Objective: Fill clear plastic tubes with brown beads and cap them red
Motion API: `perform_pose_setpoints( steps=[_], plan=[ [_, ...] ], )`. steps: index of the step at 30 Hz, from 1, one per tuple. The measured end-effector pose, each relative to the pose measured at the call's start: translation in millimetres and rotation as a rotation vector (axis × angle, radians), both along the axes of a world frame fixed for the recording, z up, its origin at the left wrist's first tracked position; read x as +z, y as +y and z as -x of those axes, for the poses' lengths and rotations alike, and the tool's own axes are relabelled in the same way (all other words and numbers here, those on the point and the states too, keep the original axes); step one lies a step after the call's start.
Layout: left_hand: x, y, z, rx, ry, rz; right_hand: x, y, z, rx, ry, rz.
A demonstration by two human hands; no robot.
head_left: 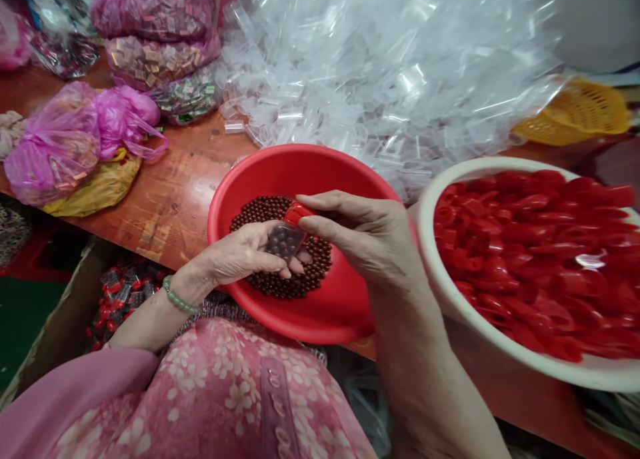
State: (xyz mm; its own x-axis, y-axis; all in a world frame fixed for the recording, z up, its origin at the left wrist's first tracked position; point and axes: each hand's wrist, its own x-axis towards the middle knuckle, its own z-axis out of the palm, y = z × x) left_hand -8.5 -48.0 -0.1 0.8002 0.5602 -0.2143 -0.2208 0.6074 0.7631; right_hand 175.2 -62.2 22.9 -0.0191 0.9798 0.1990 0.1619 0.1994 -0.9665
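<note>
**Clear plastic tube [285, 241] of dark beads, glossy red cap [299, 212] held at its end, over a round red plastic basin [300, 154].**

Left hand [240, 254], palm up, closes narrowly around the tube; right hand [360, 236] pinches the cap between thumb and fingers. Loose dark brown beads [305, 276] cover the basin floor. Just right, a white basin [425, 252] heaped with red caps [525, 246]; beyond, a pile of clear tubes [380, 66].

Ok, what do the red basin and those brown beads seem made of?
The red basin looks like moulded plastic, glossy with a smooth, rolled rim. The brown beads have a polished shine, perhaps wood or plastic; the look leaves it open.
</note>
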Motion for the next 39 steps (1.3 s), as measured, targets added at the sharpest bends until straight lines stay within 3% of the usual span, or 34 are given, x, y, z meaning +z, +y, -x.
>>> perform_pose_setpoints(
  steps=[10,17,20,24,30,35,39],
  plan=[
    [-6.7,-3,6,-0.022,0.073,0.003,0.8,-4,-17,0.167,-0.183,0.018],
    [-10.5,2,7,-0.032,0.071,-0.013,-1.6,-3,-22,0.112,-0.189,-0.001],
    [-11.3,3,6,-0.043,0.108,-0.001,-3.6,2,-15,0.171,-0.236,-0.012],
    [-10.0,6,4,-0.065,0.129,-0.029,2.4,4,-22,0.272,-0.35,-0.025],
    [-8.1,10,4,-0.05,0.1,-0.055,12.5,-2,-44,0.283,-0.49,-0.019],
    [-9.3,10,3,-0.05,0.112,-0.031,7.2,3,-29,0.17,-0.4,-0.039],
    [-9.5,10,2,-0.037,0.136,-0.035,4.1,7,-17,0.213,-0.384,-0.058]
  ],
)
